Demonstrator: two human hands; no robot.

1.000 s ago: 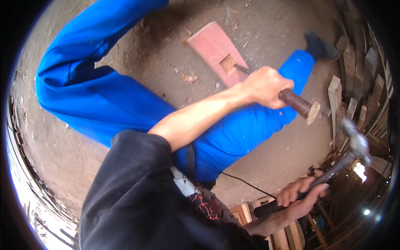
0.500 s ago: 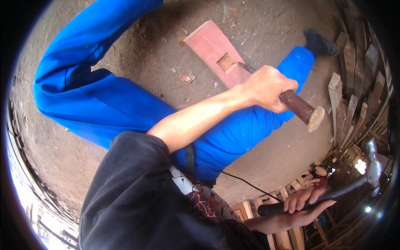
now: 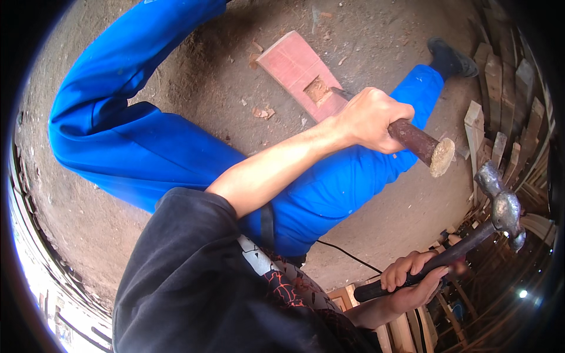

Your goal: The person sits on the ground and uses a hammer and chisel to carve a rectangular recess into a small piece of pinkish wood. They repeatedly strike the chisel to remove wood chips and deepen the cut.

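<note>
The left hand has its fingers wrapped round a chisel with a round, dark-brown handle; the right hand has its fingers closed around a steel-headed hammer with a dark shaft. The hammer head sits beyond the handle's pale, flattened butt, down and to the right, apart from it. The chisel's long axis slants from upper left to lower right, its blade at the right edge of a square recess in a flat, reddish wooden board. That board lies on the brown earth floor, up and left of the left hand, the nearer one; its near end is hidden. Counted: one chisel, one hammer, one board, one visible recess. The stacked grey-brown planks overlap too much to count.
</note>
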